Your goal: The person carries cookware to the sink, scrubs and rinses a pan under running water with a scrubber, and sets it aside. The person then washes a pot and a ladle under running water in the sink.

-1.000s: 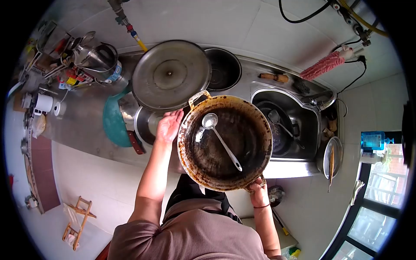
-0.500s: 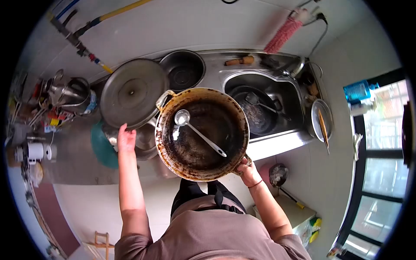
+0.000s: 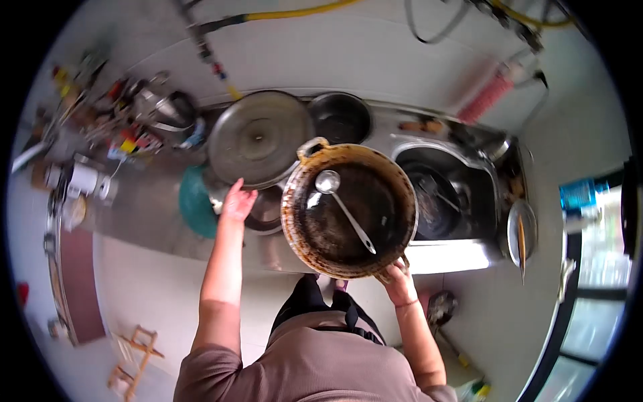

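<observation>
A large pot (image 3: pixel 395 201), tan-rimmed and stained dark brown inside, is held up in front of my body, above the counter's front edge. My right hand (image 3: pixel 400 284) is closed around its near-right handle. The opposite handle (image 3: pixel 312 149) has no hand on it. Inside the pot lies a metal ladle (image 3: pixel 350 218), bowl towards the far left. My left hand (image 3: pixel 238 203) is open, fingers spread, at the near edge of a big round grey lid (image 3: pixel 258 137); whether they touch is unclear. Below the lid are a metal bowl (image 3: pixel 266 213) and a teal basin (image 3: pixel 195 204), both partly hidden.
A dark pan (image 3: pixel 432 208) sits in the steel sink (image 3: pixel 494 201) on the right. Behind the held pot stands a dark round pot (image 3: pixel 341 119). Kettles and utensils crowd the counter's left end. A bowl with a wooden-handled tool (image 3: pixel 522 234) is right of the sink.
The whole view has swung, so the counter appears further right. The pot has shifted slightly left against the sink, nearer the lid, with my right hand still gripping its handle.
</observation>
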Tool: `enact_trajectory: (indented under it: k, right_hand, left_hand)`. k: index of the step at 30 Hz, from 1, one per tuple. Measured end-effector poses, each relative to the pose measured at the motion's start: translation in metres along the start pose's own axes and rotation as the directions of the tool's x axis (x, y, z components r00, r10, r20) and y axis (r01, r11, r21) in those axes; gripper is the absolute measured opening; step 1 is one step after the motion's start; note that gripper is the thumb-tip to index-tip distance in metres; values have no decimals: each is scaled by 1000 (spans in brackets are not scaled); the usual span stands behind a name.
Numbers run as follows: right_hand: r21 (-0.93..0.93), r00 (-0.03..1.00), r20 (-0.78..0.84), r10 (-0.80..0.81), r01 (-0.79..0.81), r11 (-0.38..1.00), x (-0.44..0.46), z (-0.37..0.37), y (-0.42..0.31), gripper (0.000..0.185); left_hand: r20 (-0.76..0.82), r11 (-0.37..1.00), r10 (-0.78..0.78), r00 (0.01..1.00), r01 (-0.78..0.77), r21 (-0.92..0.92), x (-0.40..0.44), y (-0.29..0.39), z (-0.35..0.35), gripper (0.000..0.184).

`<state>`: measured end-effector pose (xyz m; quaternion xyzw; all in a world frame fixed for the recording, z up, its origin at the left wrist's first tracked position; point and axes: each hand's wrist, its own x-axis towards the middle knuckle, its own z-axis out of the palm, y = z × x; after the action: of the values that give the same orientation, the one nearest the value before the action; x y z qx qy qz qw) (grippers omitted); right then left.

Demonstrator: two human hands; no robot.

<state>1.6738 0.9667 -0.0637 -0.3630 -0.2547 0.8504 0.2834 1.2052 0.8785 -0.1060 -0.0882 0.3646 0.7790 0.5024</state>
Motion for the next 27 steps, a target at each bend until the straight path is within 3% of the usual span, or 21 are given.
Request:
enact_trajectory:
  k: [3,4,5,6,9,13,16,20,23,24,26,27]
  right_hand:
    - [-74,996,-24,81,-83,994,-20,-4,5,53]
    - [-13,995,32,90,-90,996,-22,-23,18,59]
    - [-31,989,86,124,-121,992,-26,-26,17,60]
    - [-100,985,82,151,-143,985,-32,-28,22,59]
    - [-189,938,132,321,-294,937,-45,-20,36,79]
    - [-282,859,170,483,-428,859,-41,-9,70,73]
    - [-375,819,195,540,-447,812,-39,46,97,66]
    - [-462,713,278,643,-488,741,-23,119,168,71]
    - [-578,640,297,708,-470,667,-18,192,240,53]
    - [-591,625,276,730,-489,642,-17,216,266,46]
    - [-625,559,327,762,-477,618,-25,273,317,42]
    - [-618,494,379,783,-494,611,-25,294,344,67]
  left_hand:
    - [-76,999,37,996,-37,-2,-24,-1,8,32]
    - [-147,997,73,987,-68,34,-33,-2,7,37]
    - [-112,994,103,988,-97,55,-39,-6,3,43]
    - [-83,996,72,994,-67,55,-43,-6,-8,44]
    - [-139,986,155,978,-145,82,-79,-12,-25,35]
    - [-127,973,171,977,-147,177,-167,-9,-49,39]
    - [-142,982,157,977,-140,128,-231,-4,-103,41]
    - [-314,968,241,918,-250,11,-323,-8,-212,28]
    - [-376,951,238,896,-293,-98,-399,-9,-306,27]
    - [-520,949,215,826,-304,-90,-435,4,-307,29]
    - [-594,918,278,755,-391,-67,-489,16,-342,30]
    - [-602,910,288,745,-408,-69,-514,21,-357,30]
